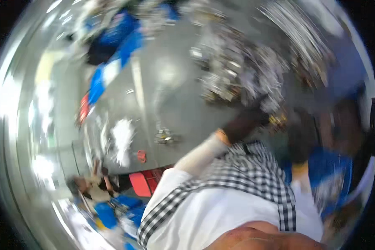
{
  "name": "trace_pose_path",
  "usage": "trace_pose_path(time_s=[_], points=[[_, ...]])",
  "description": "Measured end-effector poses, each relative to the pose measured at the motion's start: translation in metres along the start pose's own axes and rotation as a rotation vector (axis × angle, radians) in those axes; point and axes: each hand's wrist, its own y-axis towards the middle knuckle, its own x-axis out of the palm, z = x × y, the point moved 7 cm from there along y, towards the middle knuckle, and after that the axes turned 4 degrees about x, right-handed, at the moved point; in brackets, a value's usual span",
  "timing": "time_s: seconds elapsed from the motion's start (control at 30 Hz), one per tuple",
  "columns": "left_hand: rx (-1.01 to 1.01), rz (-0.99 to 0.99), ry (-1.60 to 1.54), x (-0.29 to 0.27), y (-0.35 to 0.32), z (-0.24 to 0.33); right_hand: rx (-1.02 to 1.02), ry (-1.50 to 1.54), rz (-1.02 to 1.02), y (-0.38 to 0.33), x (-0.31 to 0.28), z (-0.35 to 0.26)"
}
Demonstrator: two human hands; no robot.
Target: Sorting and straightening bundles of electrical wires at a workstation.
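The whole view is smeared by motion. My left hand (246, 120), in a dark glove, reaches across in front of my checked apron to the near edge of a heap of shiny, clear-wrapped metal pieces (233, 66). Beside its fingertips lies a small brass-coloured piece (278, 120); whether the fingers touch it cannot be told. My right hand (301, 139), also dark-gloved, is lower at the right, beside the table's edge and above a blue crate (331, 171). The fingers of both hands are too blurred to show their shape or any hold.
On the grey table (175, 100) lie a small metal part (164, 136), a red ring-like object (141, 156) and white plastic bags (123, 141). Long thin rods (296, 29) lie far right. A red stool (141, 184) stands at the left edge. Another person (93, 187) is at lower left.
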Motion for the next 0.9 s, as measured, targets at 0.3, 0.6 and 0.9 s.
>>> trace_pose_path(time_s=[0.3,0.6,0.9], points=[[-0.142,0.524,-1.287,-0.053,-0.115,0.082,-0.373,0.353,0.048,-0.027,0.065,-0.144],[-0.027,0.840,-0.524,-0.095,-0.313,0.121,-0.856,0.579,-0.311,-0.068,0.107,-0.315],[-0.659,0.773,0.734,-0.067,-0.478,0.192,-0.776,0.802,-1.273,-0.183,0.259,-0.384]])
